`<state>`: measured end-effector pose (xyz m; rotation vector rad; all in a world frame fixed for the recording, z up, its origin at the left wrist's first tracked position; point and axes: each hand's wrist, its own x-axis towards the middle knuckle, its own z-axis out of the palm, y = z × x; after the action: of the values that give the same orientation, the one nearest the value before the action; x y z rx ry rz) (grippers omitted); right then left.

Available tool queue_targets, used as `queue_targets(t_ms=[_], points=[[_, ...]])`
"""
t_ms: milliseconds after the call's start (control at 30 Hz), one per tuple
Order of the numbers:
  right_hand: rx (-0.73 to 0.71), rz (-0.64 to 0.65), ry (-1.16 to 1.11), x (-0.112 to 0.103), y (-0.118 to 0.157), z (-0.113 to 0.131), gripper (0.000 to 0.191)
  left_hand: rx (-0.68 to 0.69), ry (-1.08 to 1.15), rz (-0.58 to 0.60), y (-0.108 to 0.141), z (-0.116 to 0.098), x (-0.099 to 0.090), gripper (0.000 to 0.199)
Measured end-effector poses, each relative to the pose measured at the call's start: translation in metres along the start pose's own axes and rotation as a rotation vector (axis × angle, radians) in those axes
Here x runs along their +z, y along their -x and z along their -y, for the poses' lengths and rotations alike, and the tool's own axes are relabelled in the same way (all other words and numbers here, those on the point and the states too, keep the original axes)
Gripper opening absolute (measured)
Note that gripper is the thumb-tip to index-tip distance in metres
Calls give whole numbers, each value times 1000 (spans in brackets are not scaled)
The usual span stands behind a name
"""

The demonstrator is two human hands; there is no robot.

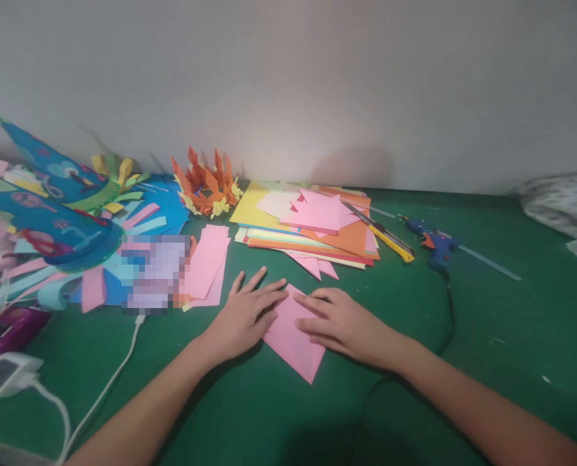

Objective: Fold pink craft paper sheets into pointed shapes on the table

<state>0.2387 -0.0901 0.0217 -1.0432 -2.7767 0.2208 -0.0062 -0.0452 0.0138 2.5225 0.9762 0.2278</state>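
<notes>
A pink piece of paper (300, 346) lies flat on the green tabletop, turned so that one corner points at me. My left hand (247, 314) rests at its left edge, fingers spread, with the thumb and a fingertip touching the paper. From the right, my right hand (344, 323) lies over the paper with its fingers stretched out and pressing on its surface. Part of the paper's upper right side is hidden under that hand. Beyond the hands is a stack of coloured paper (307, 243) with pink pieces (317, 210) on top.
A utility knife (390, 243) lies against the stack's right side. Farther right is a blue glue gun (438, 249) with its cord. An orange paper crown (210, 188), blue cone hats (69, 226), pink paper strips (210, 265) and a white cable (123, 366) occupy the left.
</notes>
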Motion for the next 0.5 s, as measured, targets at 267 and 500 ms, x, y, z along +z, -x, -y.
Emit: queue_targets(t_ms=[267,500], points=[[15,-14,1,2,0,1,27,-18,80,-53,1,9,0,29],[9,-18,-3,2,0,0,27,-4,202,26,5,13,-11,29]])
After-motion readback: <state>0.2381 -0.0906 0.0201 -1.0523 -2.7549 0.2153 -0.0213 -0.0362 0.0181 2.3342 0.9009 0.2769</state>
